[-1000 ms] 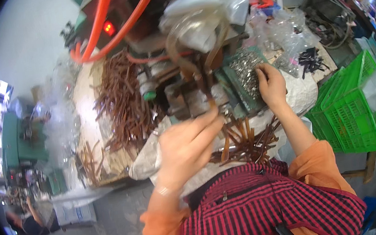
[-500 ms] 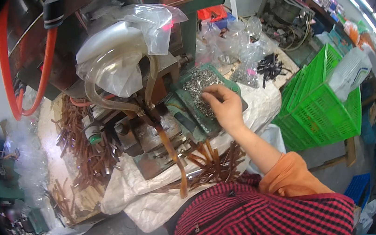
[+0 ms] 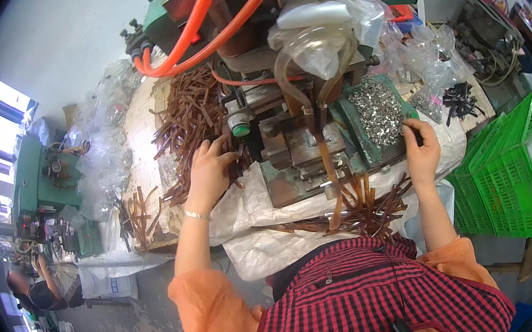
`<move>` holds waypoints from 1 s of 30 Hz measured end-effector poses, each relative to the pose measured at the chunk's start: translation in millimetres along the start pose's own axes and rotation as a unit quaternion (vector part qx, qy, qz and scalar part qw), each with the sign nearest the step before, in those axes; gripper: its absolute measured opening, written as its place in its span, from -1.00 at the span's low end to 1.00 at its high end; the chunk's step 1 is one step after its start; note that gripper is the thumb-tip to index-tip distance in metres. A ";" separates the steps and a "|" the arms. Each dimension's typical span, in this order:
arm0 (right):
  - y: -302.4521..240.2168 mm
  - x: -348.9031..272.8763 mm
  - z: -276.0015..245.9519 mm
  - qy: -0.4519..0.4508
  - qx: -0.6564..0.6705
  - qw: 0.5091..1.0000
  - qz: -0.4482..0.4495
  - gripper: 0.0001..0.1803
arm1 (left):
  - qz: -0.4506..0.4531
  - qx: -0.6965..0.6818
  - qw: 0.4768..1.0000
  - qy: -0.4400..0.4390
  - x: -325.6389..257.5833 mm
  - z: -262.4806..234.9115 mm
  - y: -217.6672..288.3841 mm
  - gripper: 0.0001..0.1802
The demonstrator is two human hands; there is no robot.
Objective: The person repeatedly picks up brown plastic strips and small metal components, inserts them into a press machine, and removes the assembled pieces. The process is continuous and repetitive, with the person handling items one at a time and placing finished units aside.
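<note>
My left hand (image 3: 209, 171) is at the right edge of a big heap of brown flat strips (image 3: 192, 105), fingers bent and thumb near the index finger; what is between them is too small to make out. My right hand (image 3: 424, 152) is by the near right corner of a green metal tray (image 3: 371, 153) heaped with small silvery metal pieces (image 3: 375, 109). Its thumb and index finger are pinched together, and I cannot make out what they hold. Between my hands is a bench press (image 3: 306, 144), where a long brown strip (image 3: 331, 181) hangs out toward me.
More brown strips (image 3: 367, 203) lie in front of the press on white sheeting (image 3: 250, 254). Clear hoses (image 3: 284, 74) and orange hoses (image 3: 211, 46) hang above. Black strips (image 3: 459, 101) and plastic bags (image 3: 418, 54) lie right. A green crate (image 3: 505, 170) stands beyond; another person (image 3: 48, 285) is far left.
The view has swung left. My left hand has come up to the brown strips. My right hand has drawn back from over the metal pieces to the tray's near corner. The counter display has changed.
</note>
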State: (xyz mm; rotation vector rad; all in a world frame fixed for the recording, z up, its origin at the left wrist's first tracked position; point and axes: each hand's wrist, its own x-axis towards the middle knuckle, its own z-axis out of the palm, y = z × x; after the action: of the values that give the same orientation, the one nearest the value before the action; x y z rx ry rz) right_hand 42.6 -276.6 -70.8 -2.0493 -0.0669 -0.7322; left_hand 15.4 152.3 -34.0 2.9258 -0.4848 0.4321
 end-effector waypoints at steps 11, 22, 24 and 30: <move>-114.1 22.4 71.5 -0.140 0.325 0.934 0.043 -0.68 | 0.024 0.002 0.990 0.139 2.0 6.9 -2.8 -0.77; -155.1 9.9 64.9 -0.182 0.500 0.799 0.279 -0.54 | 0.004 -0.486 0.784 0.386 49.0 -85.2 111.5 -0.84; -151.2 7.6 65.3 -0.181 0.472 0.840 0.198 -0.49 | -0.070 -0.436 0.808 0.390 51.3 -93.3 112.7 -0.82; -108.2 11.0 -6.3 -0.176 0.044 0.980 -0.087 -0.54 | 0.157 -0.222 0.900 0.341 18.4 -49.1 137.3 -0.60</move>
State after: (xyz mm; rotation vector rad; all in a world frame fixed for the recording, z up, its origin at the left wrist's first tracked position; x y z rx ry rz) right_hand 13.8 -222.6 19.3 -2.0828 -0.4766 -0.4527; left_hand -26.4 27.3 31.1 2.0716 -0.8055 1.1512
